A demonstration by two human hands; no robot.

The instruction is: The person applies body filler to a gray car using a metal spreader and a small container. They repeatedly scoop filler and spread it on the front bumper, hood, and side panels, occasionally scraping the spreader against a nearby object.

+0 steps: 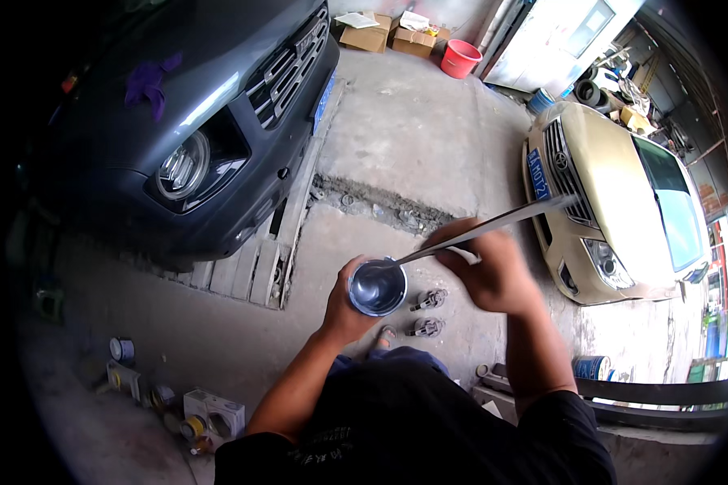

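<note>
My left hand (344, 305) is wrapped round a small round cup (378, 288), held upright in front of my body. Glossy dark blue-grey liquid that looks like paint shows inside it. A long flat metal stirring stick (505, 220) is gripped in my right hand (492, 271), just right of the cup. Its lower end reaches over the cup's rim to the liquid, while the upper end slants up to the right. Motion slightly blurs the right hand. Beyond and below the hands, two metal fittings resembling spray guns (429, 299) are near my feet.
A dark car (194, 97) with a purple cloth or glove (148, 85) on its hood stands at left. At right is a gold car (594, 153). A rough trench (388, 206) crosses the concrete floor. Cardboard boxes (368, 34) and a red bucket (461, 59) stand behind.
</note>
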